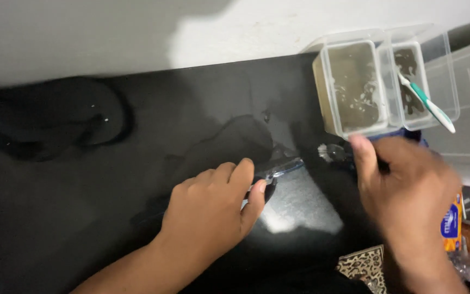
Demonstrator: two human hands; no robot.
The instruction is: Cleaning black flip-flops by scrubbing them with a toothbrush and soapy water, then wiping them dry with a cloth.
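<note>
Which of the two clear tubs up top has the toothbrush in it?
The right-hand tub, the narrower one with darker contents; the white-and-teal toothbrush leans out over its front rim. The left tub holds only murky liquid.

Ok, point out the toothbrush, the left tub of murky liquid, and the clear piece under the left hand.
toothbrush (428,103): head view, on its green-and-white handle.
left tub (354,87): head view, on the murky liquid inside.
clear piece (281,167): head view, on the end showing past the left hand (213,209) fingers.
</note>
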